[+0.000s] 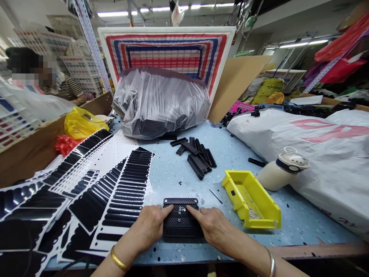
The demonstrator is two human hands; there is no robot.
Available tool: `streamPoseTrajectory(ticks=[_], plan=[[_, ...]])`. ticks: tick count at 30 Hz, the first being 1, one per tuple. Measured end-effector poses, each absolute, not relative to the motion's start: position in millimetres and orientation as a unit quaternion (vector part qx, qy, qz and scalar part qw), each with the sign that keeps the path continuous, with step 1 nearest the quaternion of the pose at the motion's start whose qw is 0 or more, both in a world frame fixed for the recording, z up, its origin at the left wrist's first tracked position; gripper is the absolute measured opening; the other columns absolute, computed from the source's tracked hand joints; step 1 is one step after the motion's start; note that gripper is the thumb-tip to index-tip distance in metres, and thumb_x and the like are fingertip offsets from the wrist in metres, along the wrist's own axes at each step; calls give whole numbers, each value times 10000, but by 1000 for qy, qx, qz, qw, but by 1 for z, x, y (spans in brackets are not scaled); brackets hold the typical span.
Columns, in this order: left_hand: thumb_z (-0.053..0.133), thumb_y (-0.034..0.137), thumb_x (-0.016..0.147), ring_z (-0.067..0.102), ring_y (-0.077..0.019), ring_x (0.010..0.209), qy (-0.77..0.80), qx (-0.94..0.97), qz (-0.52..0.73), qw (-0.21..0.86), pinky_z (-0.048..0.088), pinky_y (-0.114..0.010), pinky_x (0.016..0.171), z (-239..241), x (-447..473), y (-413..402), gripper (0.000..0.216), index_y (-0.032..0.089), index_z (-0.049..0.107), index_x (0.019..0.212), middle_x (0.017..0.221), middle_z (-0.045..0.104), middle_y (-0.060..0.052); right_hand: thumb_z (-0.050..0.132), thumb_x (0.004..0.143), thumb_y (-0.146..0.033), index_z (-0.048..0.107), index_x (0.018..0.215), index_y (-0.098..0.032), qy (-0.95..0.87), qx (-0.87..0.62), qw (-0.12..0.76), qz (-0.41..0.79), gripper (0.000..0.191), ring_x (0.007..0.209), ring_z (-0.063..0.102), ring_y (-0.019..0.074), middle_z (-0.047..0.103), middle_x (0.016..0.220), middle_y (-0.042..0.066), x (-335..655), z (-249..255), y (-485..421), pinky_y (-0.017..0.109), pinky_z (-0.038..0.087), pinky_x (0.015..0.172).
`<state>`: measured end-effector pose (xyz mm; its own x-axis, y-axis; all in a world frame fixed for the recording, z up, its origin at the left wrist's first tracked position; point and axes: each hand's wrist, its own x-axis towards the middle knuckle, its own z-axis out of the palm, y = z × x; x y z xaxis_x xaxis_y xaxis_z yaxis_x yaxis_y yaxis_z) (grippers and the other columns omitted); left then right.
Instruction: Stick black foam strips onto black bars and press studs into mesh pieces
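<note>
Black plastic strips with a patterned, perforated surface (186, 232) lie side by side as a block near the table's front edge. Several small silvery nuts (182, 210) are scattered on top, and one sits at each end of the far strip (181, 201). My left hand (148, 227) grips the block's left edge, its index fingertip resting on top. From the opposite side my right hand (213, 227) holds the right edge, index finger pointing in toward the nuts. The remaining fingers of both hands are curled and partly hidden.
A yellow bin (266, 204) holding small metal pieces is at right, beside a cream bottle (278, 173). Loose black strips (198, 156) lie farther back, before a plastic-wrapped bundle (164, 104). Sheets of black stickers (123, 192) cover the left. A person (65, 86) sits far left.
</note>
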<state>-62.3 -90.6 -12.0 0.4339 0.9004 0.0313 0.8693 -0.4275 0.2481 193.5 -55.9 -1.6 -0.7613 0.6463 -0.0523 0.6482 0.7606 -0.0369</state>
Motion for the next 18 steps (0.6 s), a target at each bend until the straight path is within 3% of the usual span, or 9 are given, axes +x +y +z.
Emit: streamPoseTrajectory(ticks=[18], plan=[[413, -15, 801, 721, -272, 754, 520, 840, 81, 130, 585, -387, 687, -13, -60, -91, 614, 154, 547, 1376, 868, 746, -126, 396, 734, 28, 507, 1406, -114, 930, 366, 1, -20, 696, 669, 647, 202, 723, 799, 107, 222, -18, -57, 299, 454, 624]])
